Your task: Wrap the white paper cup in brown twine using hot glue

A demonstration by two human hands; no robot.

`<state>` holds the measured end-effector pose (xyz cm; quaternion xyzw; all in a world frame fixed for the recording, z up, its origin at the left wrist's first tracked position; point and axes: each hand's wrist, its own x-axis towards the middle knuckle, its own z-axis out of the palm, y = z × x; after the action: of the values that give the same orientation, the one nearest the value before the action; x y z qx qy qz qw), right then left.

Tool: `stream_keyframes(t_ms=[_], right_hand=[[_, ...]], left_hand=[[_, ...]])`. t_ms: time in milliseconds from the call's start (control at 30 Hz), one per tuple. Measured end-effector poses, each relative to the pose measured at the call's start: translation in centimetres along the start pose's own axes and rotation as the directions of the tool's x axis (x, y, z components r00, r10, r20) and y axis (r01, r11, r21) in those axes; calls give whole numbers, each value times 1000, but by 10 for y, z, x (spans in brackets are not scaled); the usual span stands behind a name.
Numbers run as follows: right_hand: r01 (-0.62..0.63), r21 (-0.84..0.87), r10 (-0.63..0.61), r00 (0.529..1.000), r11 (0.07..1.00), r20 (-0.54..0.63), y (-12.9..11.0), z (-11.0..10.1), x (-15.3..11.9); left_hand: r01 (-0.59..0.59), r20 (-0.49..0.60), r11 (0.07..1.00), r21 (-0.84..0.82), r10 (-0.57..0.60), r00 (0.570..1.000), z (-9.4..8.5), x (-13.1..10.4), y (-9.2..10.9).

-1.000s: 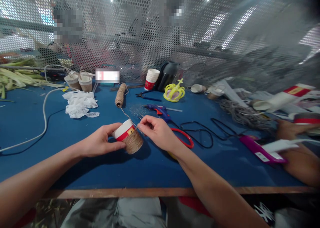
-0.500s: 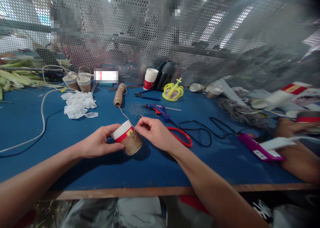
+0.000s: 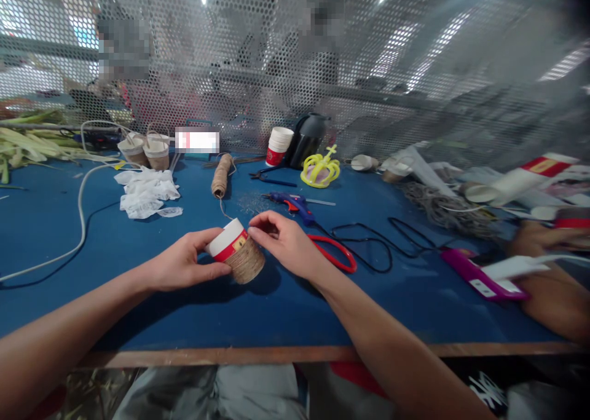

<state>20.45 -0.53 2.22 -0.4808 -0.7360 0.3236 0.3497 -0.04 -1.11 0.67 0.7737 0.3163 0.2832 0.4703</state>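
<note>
A white and red paper cup (image 3: pixel 225 240) is tilted above the table, its lower part wound with brown twine (image 3: pixel 247 261). My left hand (image 3: pixel 191 261) grips it from the left, thumb on the near side and fingers around the far side. At the cup's right edge, the bent thumb and forefinger of my right hand (image 3: pixel 283 240) close at the upper windings; the strand between them is mostly hidden. Just beyond the cup lies a roll of twine (image 3: pixel 222 175), from which a loose strand runs down behind the cup's rim.
Right of the cup are a blue glue gun (image 3: pixel 292 205), a red loop handle (image 3: pixel 338 257) and a black cord. Behind stand a yellow crown (image 3: pixel 320 169), stacked cups (image 3: pixel 279 144) and a dark flask (image 3: pixel 308 140). White gloves (image 3: pixel 147 191) lie left. A co-worker's arm (image 3: pixel 553 285) is near a purple power strip (image 3: pixel 482 274).
The strand from the roll has gone from fairly straight to slacker and now dips behind the cup. My right fingers have shifted slightly at the cup's edge. The left hand keeps its grip.
</note>
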Motion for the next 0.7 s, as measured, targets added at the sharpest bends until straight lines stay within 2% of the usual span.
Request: stream_keyframes(t_ms=[67,133,200,267,333,400,500,600,700], right_hand=[[-22,-23,20,995,999,-93,0,-1,0],[-96,-10,94,990,995,-101,0,-3,0],[-197,74,198,980,978,3,0,-5,-1],[-308,215,278,947,927,158,-2,-4,-2],[-389,366,283,908,845,310,-3,-3,-4],[-426,483,229,881,765,414,-4,-1,-4],[-397,525,171,888,753,427,-2,1,-4],[-291,433,152,932,853,328,2,3,-3],[-156,275,90,967,949,238,6,6,-3]], left_hand=[[-21,-22,1000,22,21,1000,0,1,-1],[-49,-62,998,35,51,997,0,1,-4],[-73,-126,996,47,79,989,0,1,-8],[-99,-182,992,74,111,977,0,1,-11],[-130,-194,985,117,151,969,0,1,-13],[-157,-171,976,153,183,968,1,1,-13],[-143,-153,976,165,169,974,2,2,-10],[-75,-118,989,129,91,989,2,2,-7],[-2,-101,1000,9,3,995,2,3,-5]])
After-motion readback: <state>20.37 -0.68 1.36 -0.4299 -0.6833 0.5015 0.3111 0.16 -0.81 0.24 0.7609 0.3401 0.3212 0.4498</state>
